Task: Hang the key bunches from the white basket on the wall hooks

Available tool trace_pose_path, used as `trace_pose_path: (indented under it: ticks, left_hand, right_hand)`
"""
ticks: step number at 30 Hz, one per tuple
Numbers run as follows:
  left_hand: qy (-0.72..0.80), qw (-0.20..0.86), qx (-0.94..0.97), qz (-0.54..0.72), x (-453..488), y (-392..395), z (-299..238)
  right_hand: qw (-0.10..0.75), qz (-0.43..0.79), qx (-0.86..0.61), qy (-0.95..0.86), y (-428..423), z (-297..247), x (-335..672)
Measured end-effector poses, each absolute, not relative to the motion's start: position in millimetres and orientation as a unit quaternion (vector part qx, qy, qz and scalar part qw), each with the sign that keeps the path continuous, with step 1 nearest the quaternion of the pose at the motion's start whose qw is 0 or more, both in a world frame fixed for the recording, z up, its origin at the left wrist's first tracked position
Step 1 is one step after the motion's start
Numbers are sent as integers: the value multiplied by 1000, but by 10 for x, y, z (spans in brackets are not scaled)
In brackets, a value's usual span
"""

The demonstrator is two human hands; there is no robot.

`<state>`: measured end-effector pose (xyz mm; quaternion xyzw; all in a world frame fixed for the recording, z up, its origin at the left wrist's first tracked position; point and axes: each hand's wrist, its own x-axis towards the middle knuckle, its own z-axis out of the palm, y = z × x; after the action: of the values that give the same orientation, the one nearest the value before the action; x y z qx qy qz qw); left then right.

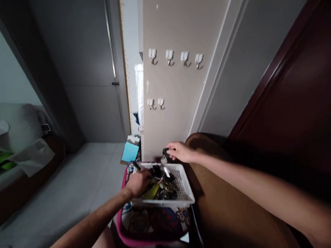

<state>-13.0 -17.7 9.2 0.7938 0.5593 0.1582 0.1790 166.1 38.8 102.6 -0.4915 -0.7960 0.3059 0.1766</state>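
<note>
My right hand [177,151] pinches the black head of a bunch of keys [165,168], which dangles over the white plastic basket [188,189]. Inside the basket's left side, my left hand [140,183] reaches down with its fingers curled among the contents. Its fingertips are partly hidden, and what they grip cannot be made out. Below the hands lie a yellow-green flat item [151,192], dark small objects and a tangle of metallic items [169,191].
Beneath the basket is a pink-rimmed stool with a patterned top [139,221]. Several white hooks [169,56] are fixed to the wall ahead. A brown padded surface [222,202] stands at right, a blue box [129,151] on the floor behind, a grey door [85,59] at left.
</note>
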Motion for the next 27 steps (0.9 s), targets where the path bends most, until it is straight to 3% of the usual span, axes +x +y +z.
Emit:
trace_pose_path:
  ticks: [2,7,12,19,24,27]
  left_hand:
    - [537,184,802,185,-158,-160,43]
    - [562,174,777,223,-169,-104,-29]
    - [597,146,763,200,-137,-90,-17]
    - [602,123,772,159,-116,-154,-7]
    - [594,117,780,160,-130,-168,-30]
    - [586,110,783,177,-134,-175,-16]
  right_hand:
    - [108,307,-491,-808,263,796,1698]
    - [58,239,-476,-844,271,665,1810]
    - [-50,169,-440,-881,258,469,1824]
    - [-79,114,-416,-899,201,279,1773]
    - [-165,95,-438,-879,188,328,1741]
    - [-112,50,-438,-891,192,297,1763]
